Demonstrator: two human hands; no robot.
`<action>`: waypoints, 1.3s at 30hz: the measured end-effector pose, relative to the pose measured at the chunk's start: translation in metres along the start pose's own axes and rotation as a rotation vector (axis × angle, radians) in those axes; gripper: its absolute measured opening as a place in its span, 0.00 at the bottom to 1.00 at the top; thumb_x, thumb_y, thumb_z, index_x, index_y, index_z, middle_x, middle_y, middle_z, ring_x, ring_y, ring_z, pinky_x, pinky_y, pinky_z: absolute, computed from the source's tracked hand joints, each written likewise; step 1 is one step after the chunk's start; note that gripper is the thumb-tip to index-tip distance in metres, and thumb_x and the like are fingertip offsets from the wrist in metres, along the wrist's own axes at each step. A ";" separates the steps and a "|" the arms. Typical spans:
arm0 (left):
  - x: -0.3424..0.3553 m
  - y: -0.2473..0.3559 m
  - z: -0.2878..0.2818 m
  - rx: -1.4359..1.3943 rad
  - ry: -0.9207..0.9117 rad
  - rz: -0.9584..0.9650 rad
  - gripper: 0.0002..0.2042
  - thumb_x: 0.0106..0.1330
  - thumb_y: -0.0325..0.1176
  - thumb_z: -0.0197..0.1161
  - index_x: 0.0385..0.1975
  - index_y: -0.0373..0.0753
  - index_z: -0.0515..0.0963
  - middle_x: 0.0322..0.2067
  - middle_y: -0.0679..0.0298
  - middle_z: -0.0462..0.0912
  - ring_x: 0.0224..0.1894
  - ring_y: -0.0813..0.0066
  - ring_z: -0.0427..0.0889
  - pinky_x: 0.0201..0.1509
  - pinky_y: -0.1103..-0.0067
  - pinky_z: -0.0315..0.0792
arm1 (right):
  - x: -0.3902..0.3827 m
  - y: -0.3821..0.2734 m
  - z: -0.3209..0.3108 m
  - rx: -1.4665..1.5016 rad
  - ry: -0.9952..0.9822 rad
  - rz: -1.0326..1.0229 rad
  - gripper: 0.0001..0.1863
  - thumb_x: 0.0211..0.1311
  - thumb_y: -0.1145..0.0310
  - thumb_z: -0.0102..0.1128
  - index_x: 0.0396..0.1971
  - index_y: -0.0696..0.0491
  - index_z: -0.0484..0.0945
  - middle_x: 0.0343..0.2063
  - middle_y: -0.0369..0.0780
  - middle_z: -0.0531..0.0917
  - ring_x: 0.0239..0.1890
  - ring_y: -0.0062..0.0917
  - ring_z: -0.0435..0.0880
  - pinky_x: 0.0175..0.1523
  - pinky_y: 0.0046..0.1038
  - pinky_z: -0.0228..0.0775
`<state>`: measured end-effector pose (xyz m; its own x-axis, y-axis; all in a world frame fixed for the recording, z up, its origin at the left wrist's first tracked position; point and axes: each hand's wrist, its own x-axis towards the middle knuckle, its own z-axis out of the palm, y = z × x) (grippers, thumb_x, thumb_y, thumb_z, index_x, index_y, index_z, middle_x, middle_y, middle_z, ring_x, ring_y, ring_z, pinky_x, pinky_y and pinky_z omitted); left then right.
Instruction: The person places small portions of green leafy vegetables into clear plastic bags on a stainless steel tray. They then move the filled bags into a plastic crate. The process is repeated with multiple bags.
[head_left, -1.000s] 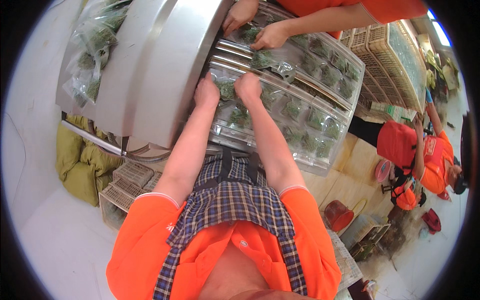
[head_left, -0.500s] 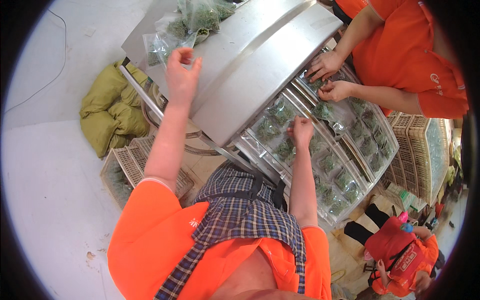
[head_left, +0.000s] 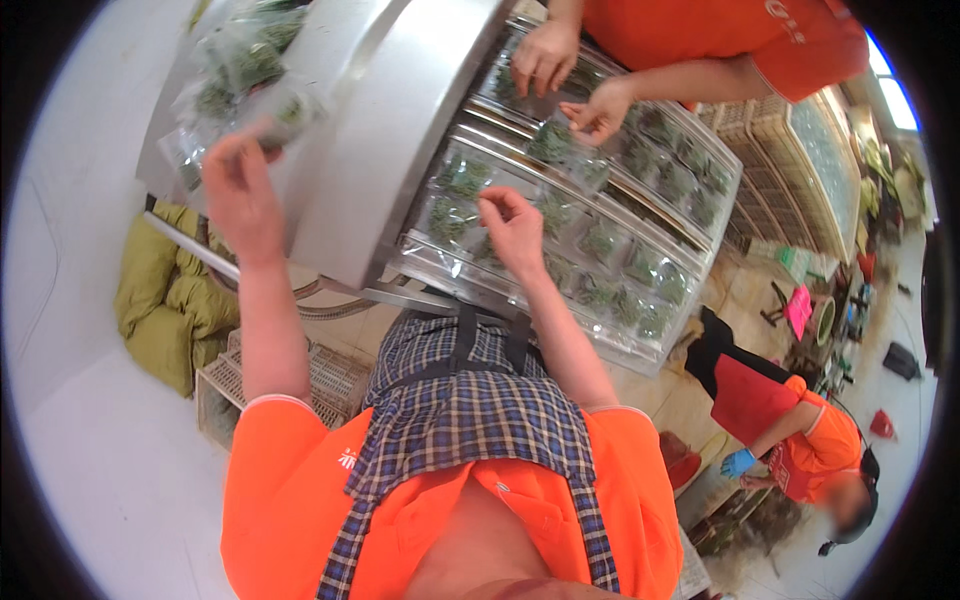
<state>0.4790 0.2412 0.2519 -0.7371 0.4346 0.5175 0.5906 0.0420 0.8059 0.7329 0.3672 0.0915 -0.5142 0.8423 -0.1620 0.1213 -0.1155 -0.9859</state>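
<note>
My left hand (head_left: pixel 243 195) is over the metal lid (head_left: pixel 365 130), fingers bent and smeared by motion beside clear plastic bags of green herb-like stuff (head_left: pixel 245 65). Whether it grips one of the bags cannot be told. Above the flat bed of what looks like a vacuum sealing machine, my right hand (head_left: pixel 515 232) has thumb and fingers pinched together. Anything between those fingertips is too small to make out. Below it lie rows of filled bags (head_left: pixel 598 240) along a metal bar. Across the bed, a co-worker's two hands (head_left: pixel 600 108) handle a filled bag (head_left: pixel 550 140).
Olive-green sacks (head_left: pixel 165 310) and a plastic crate (head_left: pixel 225 385) stand on the floor at left. Stacked crates (head_left: pixel 750 150) rise on the far right. Another person in an orange shirt (head_left: pixel 835 435) is at lower right. A metal rail (head_left: pixel 195 245) runs under the lid.
The view has shifted, so the machine now appears further left. My left hand stays by the bag pile, its fingers more curled. My right hand remains over the bagged rows, still pinched.
</note>
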 end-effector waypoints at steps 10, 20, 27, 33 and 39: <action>-0.143 0.014 0.107 -0.257 -0.465 -0.431 0.04 0.70 0.28 0.55 0.40 0.37 0.75 0.33 0.59 0.83 0.30 0.75 0.81 0.34 0.78 0.75 | -0.035 -0.022 -0.021 -0.161 0.265 -0.258 0.07 0.61 0.72 0.62 0.36 0.58 0.80 0.30 0.40 0.82 0.26 0.21 0.77 0.32 0.21 0.70; -0.158 -0.057 0.175 0.275 -0.710 -0.400 0.10 0.66 0.29 0.55 0.46 0.41 0.74 0.30 0.43 0.80 0.37 0.40 0.79 0.38 0.56 0.71 | 0.030 0.014 -0.054 -0.814 0.054 0.362 0.14 0.51 0.61 0.58 0.28 0.57 0.85 0.30 0.52 0.85 0.36 0.48 0.84 0.43 0.43 0.76; -0.149 -0.093 0.206 0.387 -0.739 -0.370 0.09 0.64 0.29 0.55 0.43 0.41 0.76 0.31 0.44 0.81 0.39 0.40 0.79 0.42 0.54 0.72 | 0.060 0.011 -0.045 -0.886 0.090 0.381 0.14 0.50 0.66 0.58 0.30 0.61 0.84 0.34 0.55 0.84 0.40 0.49 0.84 0.47 0.43 0.77; -0.147 -0.089 0.208 0.419 -0.728 -0.382 0.07 0.64 0.32 0.56 0.37 0.40 0.79 0.34 0.46 0.82 0.41 0.42 0.80 0.45 0.57 0.74 | 0.062 0.016 -0.046 -0.875 0.180 0.372 0.14 0.53 0.66 0.58 0.30 0.62 0.84 0.33 0.56 0.84 0.40 0.49 0.84 0.46 0.42 0.77; -0.139 -0.079 0.217 0.617 -0.779 -0.268 0.09 0.63 0.36 0.58 0.40 0.45 0.80 0.34 0.51 0.84 0.40 0.48 0.82 0.45 0.59 0.75 | 0.062 0.021 -0.048 -0.668 0.162 0.480 0.13 0.55 0.66 0.56 0.28 0.62 0.84 0.22 0.50 0.84 0.31 0.42 0.86 0.45 0.38 0.78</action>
<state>0.6060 0.3725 0.0546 -0.5818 0.7964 -0.1651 0.6657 0.5829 0.4659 0.7438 0.4424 0.0627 -0.1565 0.8523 -0.4992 0.7995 -0.1874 -0.5706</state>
